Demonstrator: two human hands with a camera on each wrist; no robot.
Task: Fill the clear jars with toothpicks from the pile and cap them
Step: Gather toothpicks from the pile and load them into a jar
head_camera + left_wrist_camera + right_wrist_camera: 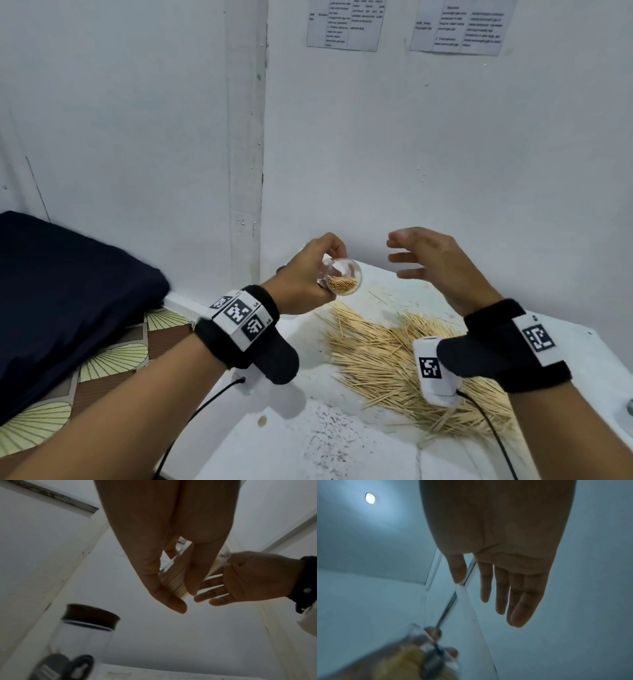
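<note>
Far left, a dark cushion (68,294) lies over a patterned cloth (113,356), clear of the work.

Left wrist view only: a second jar (85,631), lid on, stands on the table near the wall, blurred; whether it holds anything cannot be told.

Left hand (305,274): raised above the table (342,428), fingers and thumb curled round the open jar (339,275). The jar is tilted, its long axis running from the palm toward the right and toward the camera, mouth facing the right hand. Toothpicks (342,284) inside lie along that axis, settled to the lower side; the jar looks partly filled. No lid on it.

Right hand (435,260): just beside the jar mouth, not touching it, at about the same height. Fingers spread and loosely bent, palm turned to the jar, holding nothing.

Pile (404,359): lies on the table below and nearer the person than both hands, mostly under the right forearm. The right hand is the nearer to it.

Judgement: filling is in progress, capping not yet due. Since the mouth already faces right, the free right hand is placed either to level the sticks at the mouth or to drop to the pile for more. Risk: with the jar tipped this far, sticks may slide out.
</note>
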